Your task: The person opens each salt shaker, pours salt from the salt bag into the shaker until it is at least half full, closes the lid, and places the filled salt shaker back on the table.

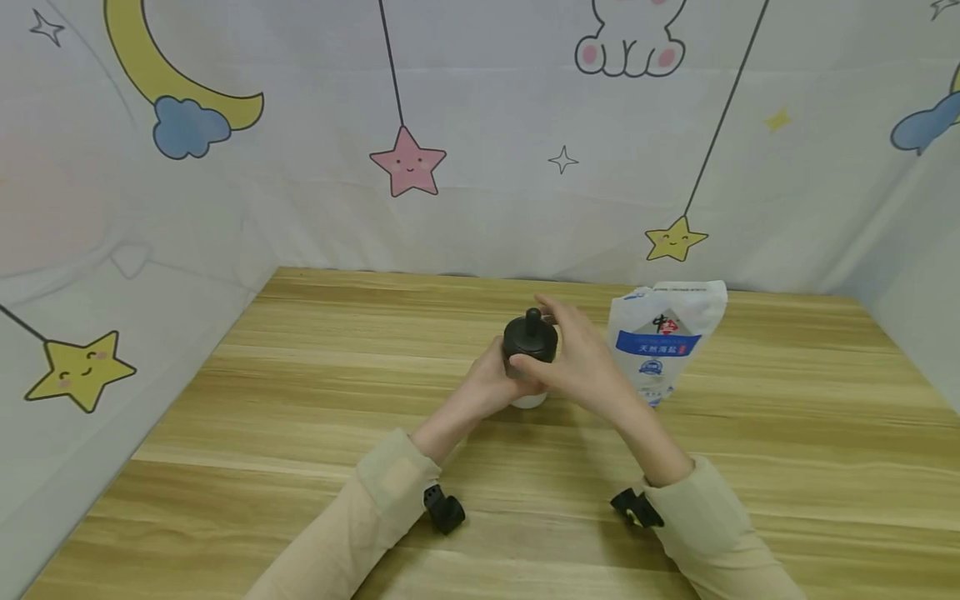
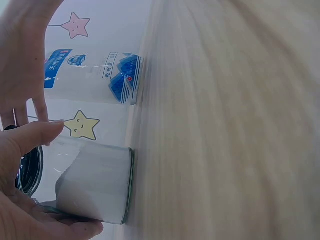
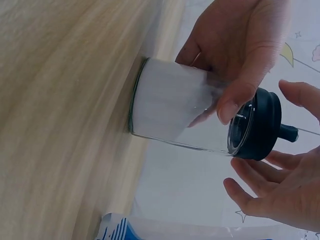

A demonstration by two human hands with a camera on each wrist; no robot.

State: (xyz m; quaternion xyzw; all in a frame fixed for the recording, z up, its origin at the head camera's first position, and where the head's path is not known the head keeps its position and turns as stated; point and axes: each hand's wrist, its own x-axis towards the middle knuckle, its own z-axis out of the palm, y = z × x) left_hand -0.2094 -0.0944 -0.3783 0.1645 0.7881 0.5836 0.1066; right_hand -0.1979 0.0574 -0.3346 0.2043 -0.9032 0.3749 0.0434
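Observation:
A clear glass jar (image 3: 167,105) of white granules stands upright on the table. My left hand (image 1: 489,379) grips its glass side, with the thumb across the front in the right wrist view. Topping the jar is a black lid (image 1: 529,337) with a short knob. Around this lid my right hand (image 1: 581,358) spreads its fingers loosely; some fingertips (image 3: 242,164) are right at the lid's edge, while the thumb shows a small gap from it in the right wrist view. Behind and right of the jar stands a white and blue pouch (image 1: 660,337) with printed characters.
The wooden table (image 1: 300,375) reaches back to a white curtain (image 1: 495,225) printed with stars and a moon. Small black cameras (image 1: 444,510) sit at both cuffs. The pouch stands close beyond the right hand.

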